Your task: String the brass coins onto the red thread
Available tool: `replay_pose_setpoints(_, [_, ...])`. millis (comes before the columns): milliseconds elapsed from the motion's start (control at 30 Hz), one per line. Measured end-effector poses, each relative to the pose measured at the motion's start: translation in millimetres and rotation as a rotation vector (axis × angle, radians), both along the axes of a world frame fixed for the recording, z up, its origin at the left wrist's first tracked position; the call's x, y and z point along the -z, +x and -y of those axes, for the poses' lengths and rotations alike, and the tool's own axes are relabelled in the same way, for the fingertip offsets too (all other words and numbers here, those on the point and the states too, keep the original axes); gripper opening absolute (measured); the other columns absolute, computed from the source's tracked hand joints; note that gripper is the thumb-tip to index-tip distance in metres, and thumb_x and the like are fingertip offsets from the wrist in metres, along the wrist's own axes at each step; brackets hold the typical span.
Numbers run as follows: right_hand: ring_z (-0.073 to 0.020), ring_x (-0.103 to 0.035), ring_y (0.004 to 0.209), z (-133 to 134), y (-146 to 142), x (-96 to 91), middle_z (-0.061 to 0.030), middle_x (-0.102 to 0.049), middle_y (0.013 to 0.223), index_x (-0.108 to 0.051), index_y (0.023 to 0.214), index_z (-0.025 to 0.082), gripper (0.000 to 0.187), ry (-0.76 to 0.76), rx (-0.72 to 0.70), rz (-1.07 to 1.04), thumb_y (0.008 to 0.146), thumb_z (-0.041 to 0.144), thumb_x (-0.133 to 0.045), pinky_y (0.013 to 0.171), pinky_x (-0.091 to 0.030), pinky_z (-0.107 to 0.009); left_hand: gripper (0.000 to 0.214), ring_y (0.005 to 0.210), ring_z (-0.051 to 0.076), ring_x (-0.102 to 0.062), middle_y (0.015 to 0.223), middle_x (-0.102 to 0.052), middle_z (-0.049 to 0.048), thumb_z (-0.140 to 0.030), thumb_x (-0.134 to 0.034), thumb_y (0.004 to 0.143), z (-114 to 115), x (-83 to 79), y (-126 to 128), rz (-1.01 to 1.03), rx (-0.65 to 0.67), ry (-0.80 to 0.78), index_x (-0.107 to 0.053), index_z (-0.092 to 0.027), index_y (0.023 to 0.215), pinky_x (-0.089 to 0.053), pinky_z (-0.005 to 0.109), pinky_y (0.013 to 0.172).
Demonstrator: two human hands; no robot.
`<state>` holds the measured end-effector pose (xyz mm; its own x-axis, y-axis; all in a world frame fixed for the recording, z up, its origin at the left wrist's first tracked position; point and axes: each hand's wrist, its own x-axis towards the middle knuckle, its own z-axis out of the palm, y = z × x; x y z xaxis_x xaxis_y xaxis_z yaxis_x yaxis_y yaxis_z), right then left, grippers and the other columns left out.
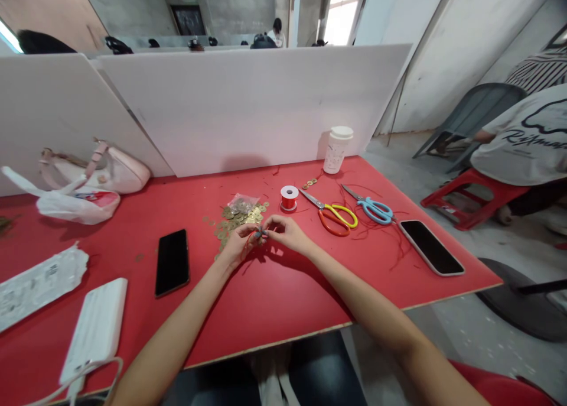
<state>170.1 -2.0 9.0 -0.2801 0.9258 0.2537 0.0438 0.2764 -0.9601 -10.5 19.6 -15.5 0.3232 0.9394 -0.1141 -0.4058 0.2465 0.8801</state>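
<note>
My left hand and my right hand meet above the red table, fingertips pinched close together. A thin red cord runs along the fingers of my left hand. Something small and dark sits between the fingertips, too small to name. Just beyond my left hand lies a pile of brass-coloured coins with holes, with a clear plastic bag on its far side. Behind my right hand stands a spool of red cord.
Yellow-and-orange scissors, blue scissors, a white cup and a phone are to the right. Leftward lie a black phone, a white power bank and a handbag. A white partition closes the back.
</note>
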Motion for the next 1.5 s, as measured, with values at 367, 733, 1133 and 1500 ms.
replay_pose_setpoints(367, [-0.0138, -0.064, 0.071, -0.9, -0.4, 3.4, -0.0025, -0.070, 0.083, -0.066, 0.091, 0.018, 0.013, 0.005, 0.014, -0.015, 0.079, 0.022, -0.065, 0.068, -0.050, -0.027, 0.045, 0.052, 0.013, -0.066, 0.065, -0.071, 0.0009, -0.032, -0.098, 0.041, 4.7, -9.4, 3.2, -0.023, 0.001, -0.032, -0.069, -0.014, 0.071, -0.057, 0.023, 0.055])
replay_pose_setpoints(733, [-0.0163, -0.064, 0.072, -4.3, 10.8, -2.4, -0.0041, -0.072, 0.081, -0.073, 0.085, 0.018, 0.010, 0.118, 0.089, 0.137, 0.083, 0.018, -0.063, 0.071, -0.049, -0.029, 0.042, 0.053, 0.017, -0.068, 0.065, -0.071, 0.0038, -0.032, -0.097, 0.043, 5.0, -11.9, 4.4, -0.079, -0.042, -0.004, -0.071, -0.013, 0.070, -0.058, 0.028, 0.056])
replay_pose_setpoints(1133, [-0.0164, -0.069, 0.076, -3.9, 8.9, -2.7, -0.0048, -0.072, 0.086, -0.068, 0.088, 0.017, 0.013, -0.034, -0.025, -0.073, 0.080, 0.026, -0.069, 0.074, -0.054, -0.029, 0.046, 0.049, 0.015, -0.067, 0.065, -0.072, 0.0038, -0.033, -0.098, 0.037, 9.0, -19.8, 7.7, -0.100, -0.077, -0.057, -0.071, -0.013, 0.067, -0.057, 0.024, 0.051])
replay_pose_setpoints(1500, [-0.0167, -0.068, 0.070, -4.6, 5.0, 0.6, -0.0031, -0.072, 0.077, -0.067, 0.082, 0.018, 0.013, -0.090, -0.006, -0.137, 0.079, 0.030, -0.069, 0.071, -0.055, -0.031, 0.045, 0.048, 0.015, -0.066, 0.064, -0.072, 0.0045, -0.034, -0.098, 0.040, 8.9, -18.8, 6.2, -0.124, -0.053, -0.027, -0.072, -0.012, 0.069, -0.055, 0.023, 0.048])
